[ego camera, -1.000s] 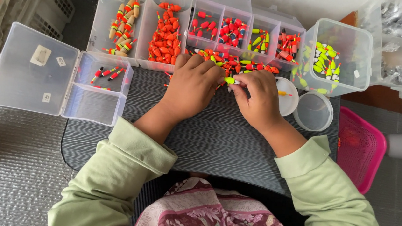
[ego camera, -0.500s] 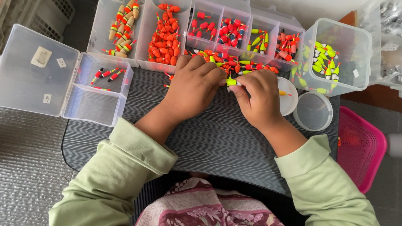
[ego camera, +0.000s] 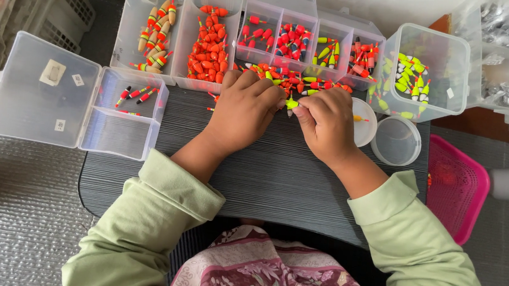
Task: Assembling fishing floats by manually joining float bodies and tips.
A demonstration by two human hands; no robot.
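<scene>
Yellow-green small float [ego camera: 292, 104] pinched between both hands.

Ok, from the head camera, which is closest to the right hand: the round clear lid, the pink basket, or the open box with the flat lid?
From the right hand, nearest first:
1. Round clear lid, just to the hand's right on the table.
2. Pink basket, farther right, beside the table edge.
3. Open box with the flat lid, far over on the left side.
</scene>
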